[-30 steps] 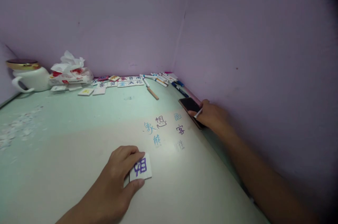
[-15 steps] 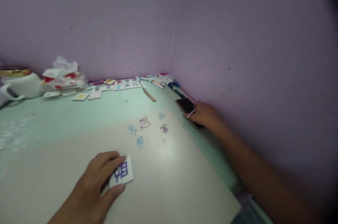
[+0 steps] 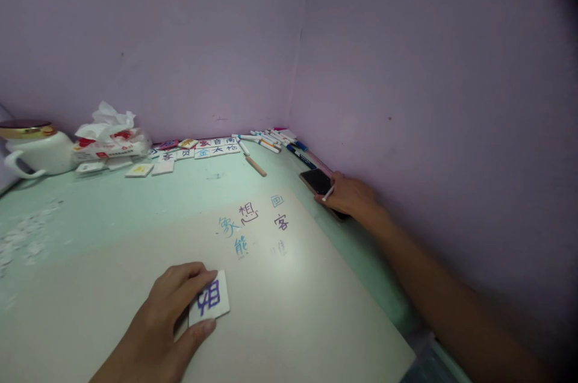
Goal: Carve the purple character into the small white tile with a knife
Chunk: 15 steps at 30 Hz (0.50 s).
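On the near part of the table, my left hand [image 3: 165,314] grips a square white tile [image 3: 220,305] between thumb and fingers. A thick purple character is drawn on its face, partly covered by my fingers. My right hand [image 3: 354,195] is by the right wall, resting at the dark phone [image 3: 316,180] that lies on the table. A thin whitish pen [image 3: 329,193] sticks out from its closed fingers. Ahead of the tile, handwritten characters [image 3: 247,212] in purple and blue mark the pale board [image 3: 316,298].
Markers [image 3: 270,141] lie heaped in the far corner, with a tan stick-like pen [image 3: 256,166] in front. Lettered tiles [image 3: 217,149] line the back wall. A tissue pack [image 3: 111,145] and a white mug [image 3: 43,151] stand at the left, with white scraps [image 3: 27,238] nearer.
The view has shifted slightly. Both hands keep their places and their holds, and the tile stays in my left hand.
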### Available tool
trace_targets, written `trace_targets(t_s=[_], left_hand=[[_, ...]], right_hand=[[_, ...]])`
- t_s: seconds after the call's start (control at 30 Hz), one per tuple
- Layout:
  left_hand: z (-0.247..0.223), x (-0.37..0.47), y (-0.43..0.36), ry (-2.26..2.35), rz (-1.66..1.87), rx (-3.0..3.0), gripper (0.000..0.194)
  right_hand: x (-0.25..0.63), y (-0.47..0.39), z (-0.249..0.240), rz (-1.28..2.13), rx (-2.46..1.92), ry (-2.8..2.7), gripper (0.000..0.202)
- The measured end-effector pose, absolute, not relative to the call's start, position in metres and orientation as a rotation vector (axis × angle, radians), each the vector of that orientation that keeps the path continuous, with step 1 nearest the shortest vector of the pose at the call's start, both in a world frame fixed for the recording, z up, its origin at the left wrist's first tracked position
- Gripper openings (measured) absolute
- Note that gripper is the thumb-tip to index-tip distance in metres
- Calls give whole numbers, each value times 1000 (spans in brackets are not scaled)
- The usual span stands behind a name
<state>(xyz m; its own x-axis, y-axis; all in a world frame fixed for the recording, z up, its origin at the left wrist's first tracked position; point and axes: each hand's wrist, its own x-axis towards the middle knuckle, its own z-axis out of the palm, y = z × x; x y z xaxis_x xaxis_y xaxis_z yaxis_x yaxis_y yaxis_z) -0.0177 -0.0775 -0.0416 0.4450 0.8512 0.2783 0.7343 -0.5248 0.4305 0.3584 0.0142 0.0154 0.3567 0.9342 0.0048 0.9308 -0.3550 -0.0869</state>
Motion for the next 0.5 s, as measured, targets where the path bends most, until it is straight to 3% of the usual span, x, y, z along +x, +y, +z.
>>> trace_targets(t_s=[0.5], left_hand=[[-46,-12,-78,1351,866,2432,37]], right_hand=[[364,20,8,66,-2471,-1654,62]])
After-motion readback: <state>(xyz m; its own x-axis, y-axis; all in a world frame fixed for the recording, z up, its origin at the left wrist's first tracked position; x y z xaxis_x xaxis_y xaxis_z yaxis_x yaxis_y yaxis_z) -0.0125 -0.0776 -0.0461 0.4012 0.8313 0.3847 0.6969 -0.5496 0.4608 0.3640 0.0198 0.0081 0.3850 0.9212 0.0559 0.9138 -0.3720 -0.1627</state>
